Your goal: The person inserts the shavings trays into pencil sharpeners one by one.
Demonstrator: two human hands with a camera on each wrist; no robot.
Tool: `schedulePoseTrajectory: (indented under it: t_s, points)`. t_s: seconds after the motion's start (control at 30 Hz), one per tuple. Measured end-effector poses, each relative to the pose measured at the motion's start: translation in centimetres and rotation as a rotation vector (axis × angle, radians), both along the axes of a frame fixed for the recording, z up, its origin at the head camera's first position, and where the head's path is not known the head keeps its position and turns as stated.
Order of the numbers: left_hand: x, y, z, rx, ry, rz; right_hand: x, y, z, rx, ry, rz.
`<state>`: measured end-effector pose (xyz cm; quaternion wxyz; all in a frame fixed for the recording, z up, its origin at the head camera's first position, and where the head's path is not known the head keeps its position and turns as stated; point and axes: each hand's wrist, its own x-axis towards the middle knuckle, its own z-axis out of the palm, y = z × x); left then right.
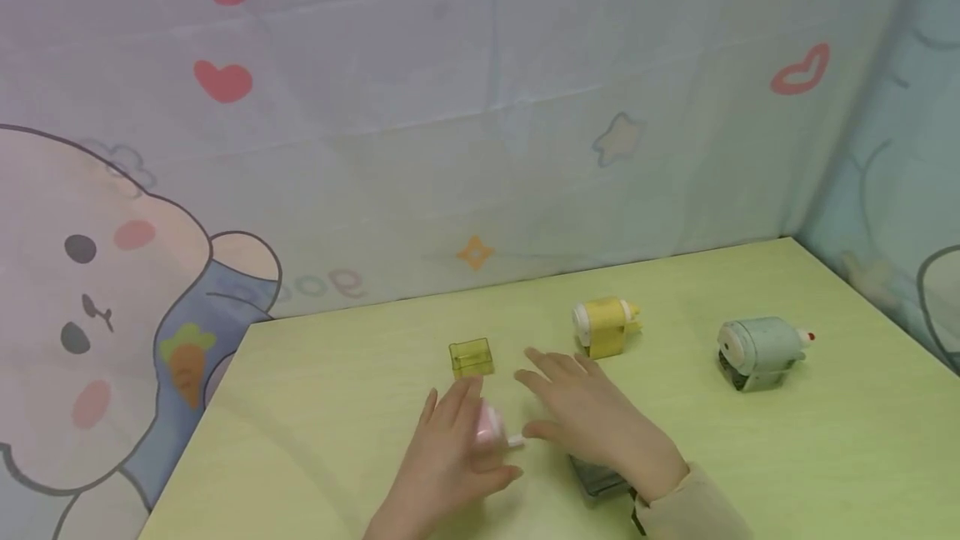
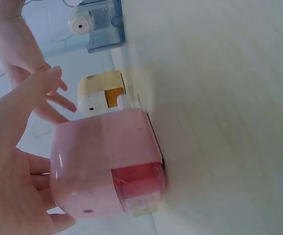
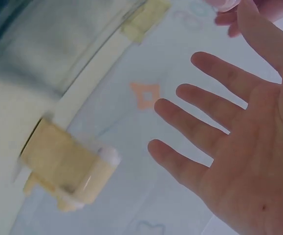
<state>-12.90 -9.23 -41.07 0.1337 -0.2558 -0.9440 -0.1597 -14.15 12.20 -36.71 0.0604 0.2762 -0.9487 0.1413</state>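
A pink pencil sharpener [image 2: 102,147] with a red see-through front part stands on the table, largely hidden behind my left hand [image 1: 446,457] in the head view. In the left wrist view, the left fingers reach along its side without curling round it; whether they touch it I cannot tell. My right hand [image 1: 581,407] hovers just right of the pink sharpener, its fingers spread and nothing in its palm. Below the right wrist sits a dark grey, see-through object [image 1: 600,480], partly covered by the arm.
A small yellow-green see-through box [image 1: 472,357] lies beyond the left hand. A yellow pencil sharpener [image 1: 606,327] stands behind the right hand. Farther right is a pale blue-green sharpener [image 1: 761,352] with a red-tipped handle. A printed cloth [image 1: 450,148] hangs along the table's back edge.
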Motion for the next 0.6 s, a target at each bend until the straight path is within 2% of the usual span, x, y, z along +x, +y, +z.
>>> schedulePoseTrajectory:
  t_s: [0.3, 0.6]
  points:
    - [0.5, 2.5, 0.6, 0.008, -0.051, -0.060, -0.7, 4.0, 0.4, 0.002, 0.030, -0.048]
    - [1.6, 5.5, 0.2, 0.010, -0.046, -0.151, -1.0, 6.9, 0.8, -0.036, 0.034, -0.116]
